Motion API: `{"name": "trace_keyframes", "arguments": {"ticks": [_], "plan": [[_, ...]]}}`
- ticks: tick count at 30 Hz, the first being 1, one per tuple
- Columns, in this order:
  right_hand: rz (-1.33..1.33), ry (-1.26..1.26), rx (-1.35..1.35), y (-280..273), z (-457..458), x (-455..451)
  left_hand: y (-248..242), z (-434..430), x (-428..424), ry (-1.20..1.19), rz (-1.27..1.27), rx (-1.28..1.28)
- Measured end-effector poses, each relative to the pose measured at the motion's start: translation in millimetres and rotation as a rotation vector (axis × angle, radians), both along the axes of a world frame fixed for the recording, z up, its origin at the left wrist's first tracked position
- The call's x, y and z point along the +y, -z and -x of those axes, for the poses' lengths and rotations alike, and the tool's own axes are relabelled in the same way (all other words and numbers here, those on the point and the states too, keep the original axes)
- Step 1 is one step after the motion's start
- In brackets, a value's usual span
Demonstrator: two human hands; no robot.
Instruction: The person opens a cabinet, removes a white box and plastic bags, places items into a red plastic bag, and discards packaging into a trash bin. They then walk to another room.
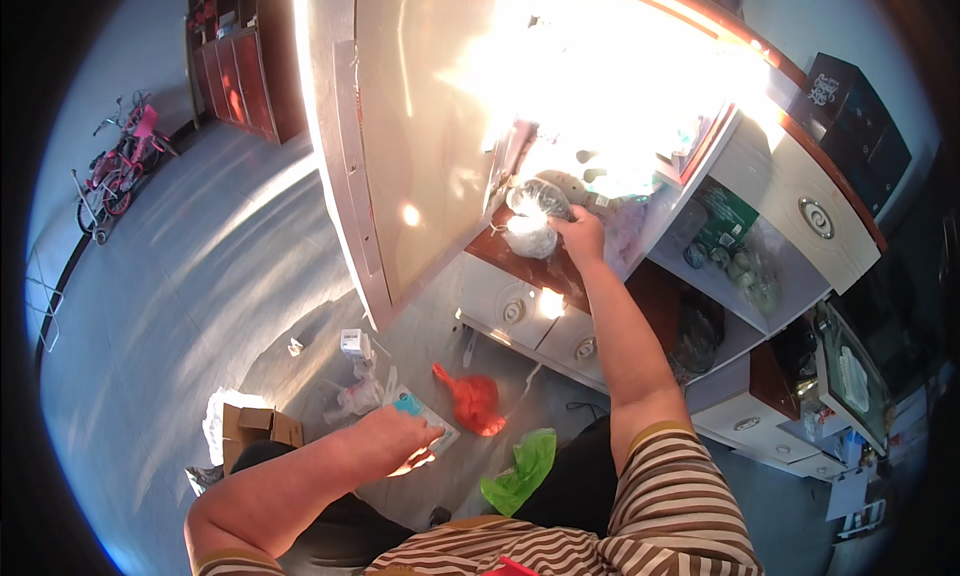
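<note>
My right hand (583, 235) reaches to the wooden cabinet top, its fingers on a clear plastic bag (534, 235) with something rounded inside; glare hides how firmly it grips. Beside that bag lie other plastic-wrapped things, partly washed out by sunlight. My left hand (405, 437) is above the floor in front of me, over a blue and white flat packet (435, 418); whether it touches the packet cannot be told. A red plastic bag (477, 403) and a green plastic bag (523, 471) lie on the floor to the right of this hand.
An open cardboard box (259, 430) stands at lower left. A small white box (355, 343) and a crumpled clear bag (360, 396) are on the floor. White drawers (514, 310) and an open shelf (731, 261) fill the right. Children's bicycles (120, 163) stand by the far wall.
</note>
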State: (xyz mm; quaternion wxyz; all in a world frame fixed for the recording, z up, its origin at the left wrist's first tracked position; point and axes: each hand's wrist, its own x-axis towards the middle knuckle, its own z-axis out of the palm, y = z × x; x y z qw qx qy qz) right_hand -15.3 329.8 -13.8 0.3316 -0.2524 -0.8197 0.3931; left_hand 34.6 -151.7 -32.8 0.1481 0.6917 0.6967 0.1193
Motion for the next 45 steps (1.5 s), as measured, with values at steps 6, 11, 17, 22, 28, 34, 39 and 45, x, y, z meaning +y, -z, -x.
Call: {"name": "trace_keyframes", "arguments": {"ticks": [6, 11, 17, 22, 28, 34, 39, 45], "plan": [[0.79, -0.041, 0.055, 9, -7, -9, 4, 0, -7, -0.033, 0.029, 0.035], [1.066, -0.087, 0.137, 24, -16, 11, -5, 3, 1, -0.123, 0.189, -0.006], [1.123, -0.211, 0.029, 30, -18, -19, -24, 19, 10, -0.312, 0.11, -0.293], [0.953, -0.286, -0.151, 21, -40, -90, -35, 20, 29, -0.388, -0.164, -0.169], [0.902, -0.305, -0.286, -2, -86, -180, -70, -16, 49, -0.364, -0.443, 0.308], [0.954, -0.363, -0.177, -7, -105, -218, -61, -17, 59, -0.382, -0.464, 0.449], [1.064, -0.303, -0.03, -3, -102, -231, -63, 6, 67, -0.513, -0.487, 0.445], [1.135, -0.263, 0.184, 9, -94, -240, -65, 20, 78, -0.773, -0.566, 0.065]]}}
